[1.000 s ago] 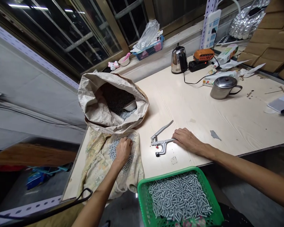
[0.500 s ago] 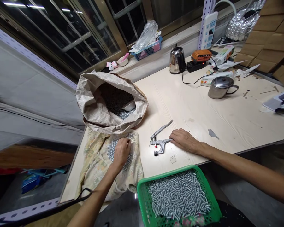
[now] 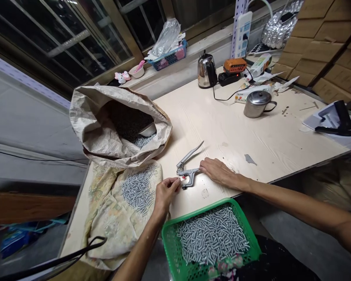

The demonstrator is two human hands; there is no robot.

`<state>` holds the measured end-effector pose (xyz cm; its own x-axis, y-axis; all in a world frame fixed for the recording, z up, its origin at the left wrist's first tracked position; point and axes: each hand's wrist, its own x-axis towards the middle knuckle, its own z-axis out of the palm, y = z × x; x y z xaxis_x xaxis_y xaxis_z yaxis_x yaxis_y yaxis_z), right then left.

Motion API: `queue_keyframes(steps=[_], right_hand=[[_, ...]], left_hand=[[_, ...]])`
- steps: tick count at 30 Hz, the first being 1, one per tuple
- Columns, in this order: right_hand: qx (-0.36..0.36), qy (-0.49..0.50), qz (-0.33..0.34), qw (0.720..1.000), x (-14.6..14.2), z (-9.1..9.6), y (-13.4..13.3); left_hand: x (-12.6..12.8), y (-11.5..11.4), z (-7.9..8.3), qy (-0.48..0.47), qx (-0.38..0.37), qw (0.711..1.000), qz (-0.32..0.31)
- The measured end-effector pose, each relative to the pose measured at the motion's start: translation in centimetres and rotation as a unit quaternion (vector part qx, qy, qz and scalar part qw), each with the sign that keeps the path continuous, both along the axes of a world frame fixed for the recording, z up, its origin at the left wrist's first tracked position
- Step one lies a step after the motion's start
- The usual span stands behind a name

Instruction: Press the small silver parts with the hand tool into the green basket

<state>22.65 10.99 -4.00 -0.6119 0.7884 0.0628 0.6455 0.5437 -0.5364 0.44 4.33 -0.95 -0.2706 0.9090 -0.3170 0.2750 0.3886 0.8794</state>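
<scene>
My left hand (image 3: 165, 192) is pinched shut on a small metal piece and holds it at the jaw of the metal hand press pliers (image 3: 187, 168) lying on the table. My right hand (image 3: 216, 171) rests on the pliers' lower handle, fingers curled over it. A heap of small silver metal pieces (image 3: 139, 187) lies on a patterned cloth (image 3: 111, 210) left of my left hand. A green basket (image 3: 253, 246) full of the same silver pieces sits at the table's near edge, below both hands.
An open paper sack (image 3: 105, 136) holding dark parts and a metal bowl stands behind the cloth. Farther back on the wooden table (image 3: 251, 132) are a kettle (image 3: 206, 70), a lidded steel mug (image 3: 256, 104), an orange battery charger (image 3: 234, 66) and papers. Cardboard boxes (image 3: 330, 43) stand at the right.
My left hand has left the heap on the cloth and moved right to the pliers' jaw with a piece pinched in its fingers. The view has shifted slightly.
</scene>
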Motion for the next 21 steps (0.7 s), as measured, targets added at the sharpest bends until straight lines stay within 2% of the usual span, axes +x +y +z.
queue_keyframes(steps=[5,9,21], right_hand=[[0.070,0.037,-0.009,0.997,0.3,-1.1,-1.0],[0.105,0.045,-0.011,0.993,0.3,-1.4,-1.1],[0.114,0.061,-0.009,0.992,0.4,-1.7,-1.1]], left_hand=[[0.7,-0.6,-0.5,-0.022,0.003,0.999,0.028],[1.0,-1.0,-0.6,-0.004,-0.001,0.999,0.033],[0.7,-1.1,-1.4,0.074,0.008,0.997,-0.011]])
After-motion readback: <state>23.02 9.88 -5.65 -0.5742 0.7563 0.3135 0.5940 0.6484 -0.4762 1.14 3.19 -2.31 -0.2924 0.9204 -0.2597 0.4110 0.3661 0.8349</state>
